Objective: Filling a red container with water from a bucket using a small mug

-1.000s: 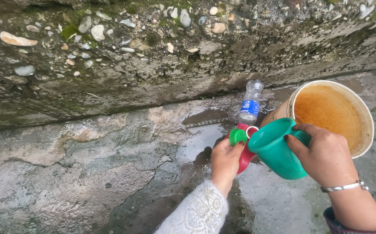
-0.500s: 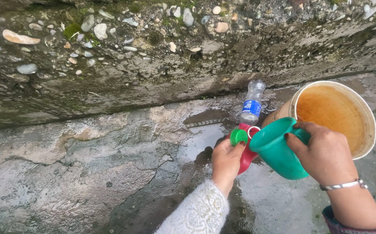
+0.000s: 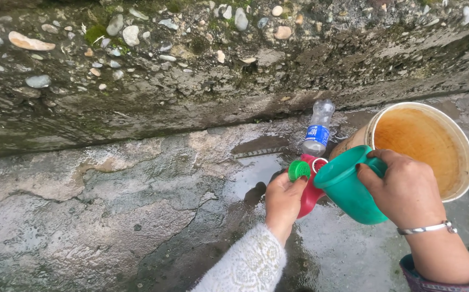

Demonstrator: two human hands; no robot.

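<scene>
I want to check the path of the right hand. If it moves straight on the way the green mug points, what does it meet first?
The right hand tips the green mug leftward. Its rim would probably first meet the red bottle with a green cap, held in the left hand; depth is unclear.

the left hand reaches forward from a white knit sleeve, fingers curled closed in a grip, thumb up. the right hand comes in from the right, wrist bent, fingers wrapped shut in a grip, a silver bangle at the wrist. the hands are near each other, not touching.
</scene>
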